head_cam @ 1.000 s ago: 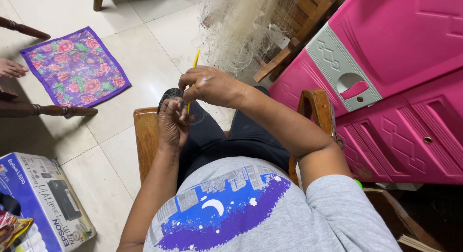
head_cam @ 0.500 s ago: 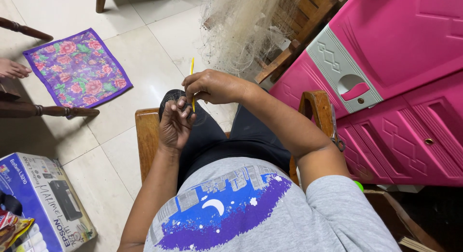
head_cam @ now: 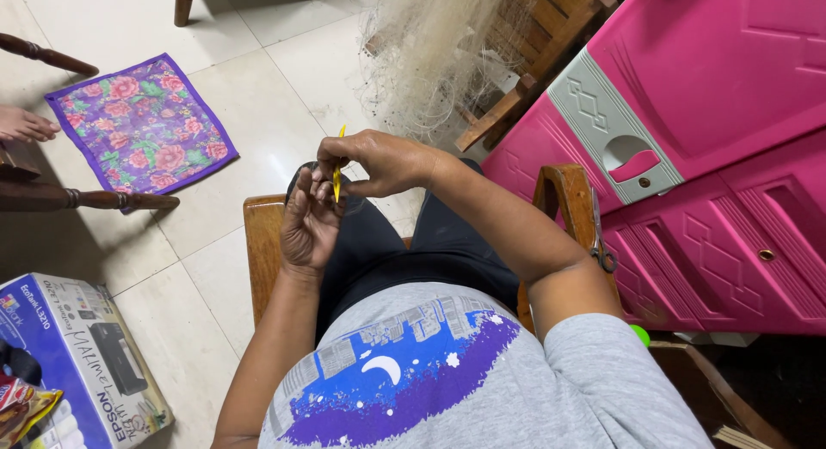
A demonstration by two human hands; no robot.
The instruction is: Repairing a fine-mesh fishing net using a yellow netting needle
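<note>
Hands meet over our lap as we sit on a wooden chair [head_cam: 262, 242]. Our right hand [head_cam: 379, 161] is pinched shut on a thin yellow netting needle [head_cam: 338, 169], which stands nearly upright with its tip poking out above the knuckles. Our left hand [head_cam: 308, 225] is just below, palm up, fingers loosely curled and touching the needle's lower end; we cannot tell whether it grips anything. A bundle of pale fishing net [head_cam: 430, 53] hangs farther off, beyond the hands. On the tiled floor to the far left lies a purple floral mat [head_cam: 142, 122], and a blue printer box [head_cam: 77, 363] sits near left. A pink cabinet [head_cam: 714, 156] fills the right, with scissors [head_cam: 600, 234] hanging on the chair's right post.
</note>
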